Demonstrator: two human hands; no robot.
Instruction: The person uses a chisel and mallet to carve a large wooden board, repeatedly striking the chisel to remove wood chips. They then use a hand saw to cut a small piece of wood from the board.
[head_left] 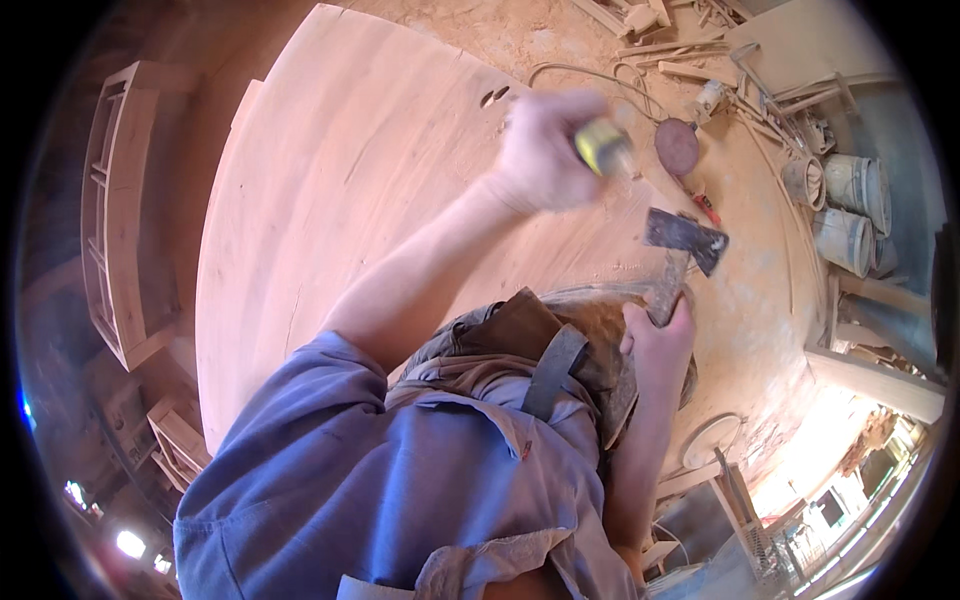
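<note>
Apparently, each hand was occupied with one tool. The left hand (548, 150) had its fingers wrapped around a yellow and dark handle (603, 148), raised over the large wooden panel (330, 170); because of the blur, I could not tell what kind of tip this tool had, nor whether it touched the wood. The right hand (665, 335) was folded around the shaft of a hammer-like tool (685, 240), with no gap visible in the fist. Its dark metal head pointed up and away from the body, probably so that it would stay free of the clothes, and the grip was rather near the head, perhaps for better control. The panel lay broad and flat before the person, which presumably gave easy reach to its surface. Beyond the left hand lay a round brownish disc (677, 147), and a cable (600, 72) curved on the dusty floor.
</note>
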